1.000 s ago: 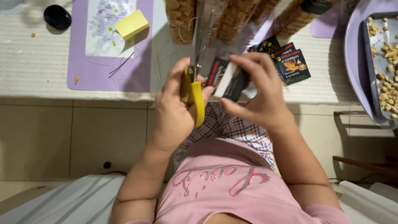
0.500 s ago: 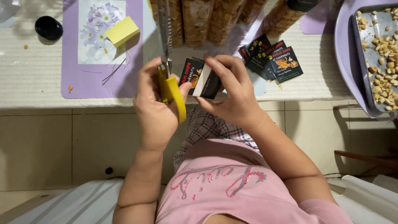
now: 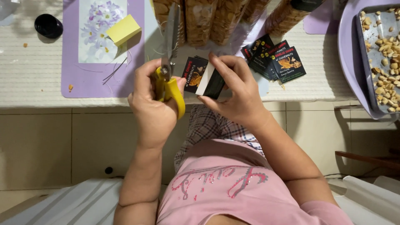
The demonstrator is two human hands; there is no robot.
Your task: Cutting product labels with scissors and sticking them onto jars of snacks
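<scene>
I read the step in hand as label handling between cuts: sorting a small stack of printed labels while the cutting tool is parked in the other hand.

Left hand (image 3: 155, 104): the grip is closed around the yellow-handled scissors (image 3: 170, 62). The blades point away from the body, over the tabletop (image 3: 37, 79), and appear shut or nearly so.

Right hand (image 3: 237, 89): the grip is a narrow pinch, thumb below and fingers above, holding the stack of black labels (image 3: 205, 77). The white backing of one label shows at the middle of the stack.

Position relative to the scissors:
- The stack of black labels sits just right of the yellow handles, close to the left thumb; I cannot tell whether they touch.
- A loose fan of black labels (image 3: 275, 58) lies on the tabletop further right, well apart from the blades.
- Clear snack bags (image 3: 200, 21) stand beyond the blade tips.
- A yellow sticky-note pad (image 3: 123, 30) rests on a purple floral mat (image 3: 104, 46), to the left.
- A metal tray of nuts (image 3: 385, 58) lies at the far right.

In my judgement, the next move calls for separating one label from the stack with the right thumb, then opening the blades if a cut is intended.
</scene>
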